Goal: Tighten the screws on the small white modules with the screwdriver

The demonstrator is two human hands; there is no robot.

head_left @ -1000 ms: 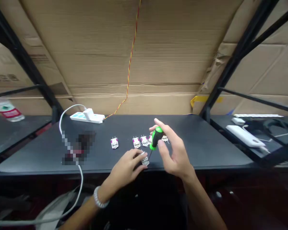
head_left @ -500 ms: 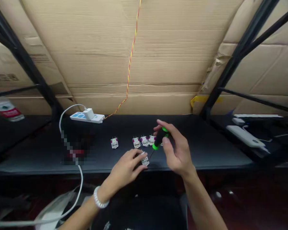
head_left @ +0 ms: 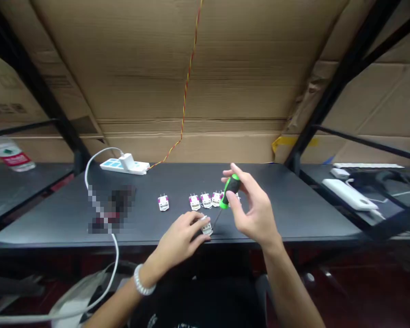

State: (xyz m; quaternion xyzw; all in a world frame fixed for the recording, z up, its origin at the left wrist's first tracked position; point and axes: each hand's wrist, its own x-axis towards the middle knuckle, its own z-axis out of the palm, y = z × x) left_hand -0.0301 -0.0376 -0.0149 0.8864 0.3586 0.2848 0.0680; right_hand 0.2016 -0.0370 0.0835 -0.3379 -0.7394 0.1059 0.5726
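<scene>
My left hand [head_left: 183, 234] pinches a small white plug-like part [head_left: 207, 227] against the front of the black table. In my right hand [head_left: 251, 205] is a screwdriver [head_left: 231, 187] with a black and green handle, its thin shaft slanting down to the left. The tip reaches the right side of the white part; whether it sits in a screw cannot be seen. Behind, several similar white and purple parts with metal pins [head_left: 206, 200] stand in a row, some partly hidden by my right hand. Another such part [head_left: 163, 203] lies apart to the left.
A white power strip [head_left: 125, 166] with a plugged-in adapter lies at the back left; its white cable [head_left: 115, 255] hangs over the front edge. Black shelf posts flank the table [head_left: 71, 214]. A bottle [head_left: 11, 155] is at far left, a white device [head_left: 349, 194] at right.
The screwdriver handle has turned and tilted slightly in my right hand, which has shifted its fingers and moved up a little. My left hand keeps the white part in place.
</scene>
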